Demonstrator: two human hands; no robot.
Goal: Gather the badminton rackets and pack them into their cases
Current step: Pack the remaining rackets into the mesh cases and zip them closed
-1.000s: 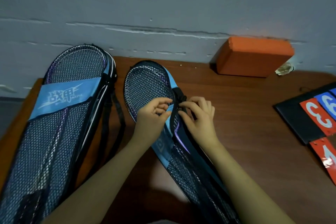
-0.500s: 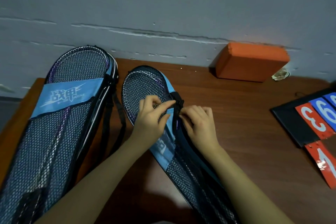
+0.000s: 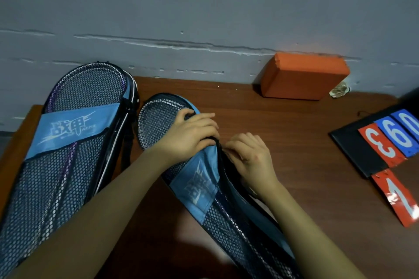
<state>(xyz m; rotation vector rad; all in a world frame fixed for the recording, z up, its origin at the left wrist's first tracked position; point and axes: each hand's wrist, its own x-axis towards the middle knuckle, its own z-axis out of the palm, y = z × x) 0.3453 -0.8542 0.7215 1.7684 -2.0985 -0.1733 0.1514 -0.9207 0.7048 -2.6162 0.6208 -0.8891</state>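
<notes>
seemingly mid-zip, the head view showed the near case (image 3: 199, 179) lying on the table (image 3: 294, 142), its long axis running from the far-left head end toward the near right. the left hand (image 3: 190, 136) gripped the case's edge near the head end. the right hand (image 3: 251, 156), fingers curled, pinched at the seam just beside it, probably the zipper pull, though that was hidden. 1 packed case (image 3: 68, 142) lay to the left.

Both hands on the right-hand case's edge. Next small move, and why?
Probably draw the zipper along the edge with the right hand while the left hand holds the right-hand case steady. Both hands pinch its dark edge by the racket head, and that edge looks open nearer the camera. The puller itself is hidden.
</notes>
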